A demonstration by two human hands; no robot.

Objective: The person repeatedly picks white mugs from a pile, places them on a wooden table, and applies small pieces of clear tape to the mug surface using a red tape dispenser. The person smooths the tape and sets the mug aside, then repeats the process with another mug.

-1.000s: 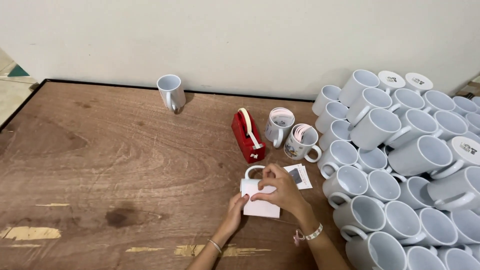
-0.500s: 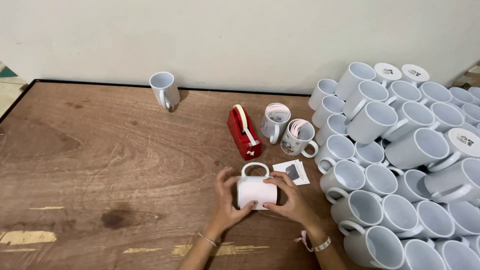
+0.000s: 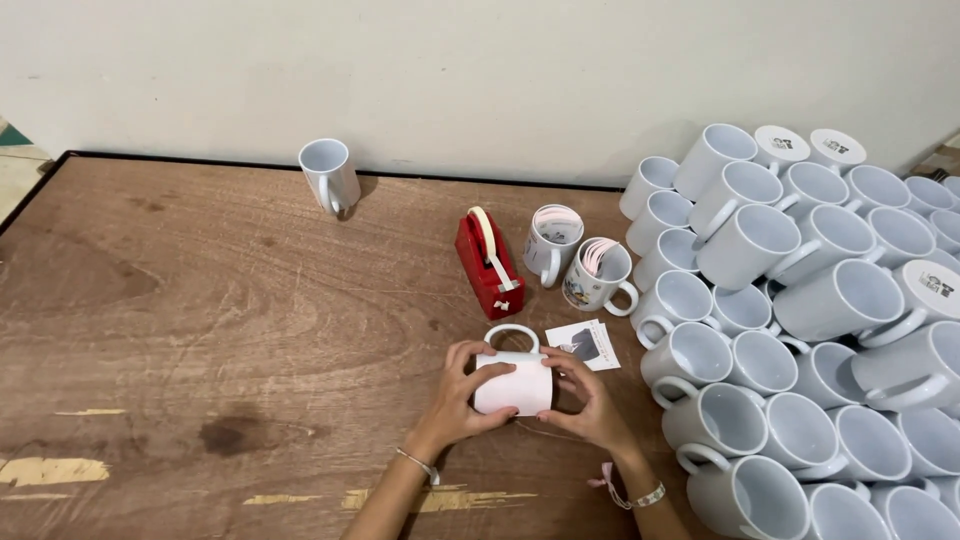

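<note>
A white mug (image 3: 512, 380) lies on its side on the wooden table (image 3: 200, 330), handle pointing away from me, with white paper wrapped round its body. My left hand (image 3: 462, 395) grips its left side and my right hand (image 3: 588, 400) presses the paper against its right side. A small printed paper slip (image 3: 584, 344) lies just beyond the mug to the right. A red tape dispenser (image 3: 488, 262) stands a little further back.
Two mugs with paper inside (image 3: 553, 244) (image 3: 598, 274) stand beside the dispenser. A large pile of white mugs (image 3: 800, 330) fills the table's right side. A single white mug (image 3: 329, 176) stands at the back near the wall.
The mug came upright off the flat paper sheet and is now held on its side between both hands with the paper round it. The view shifted slightly.
</note>
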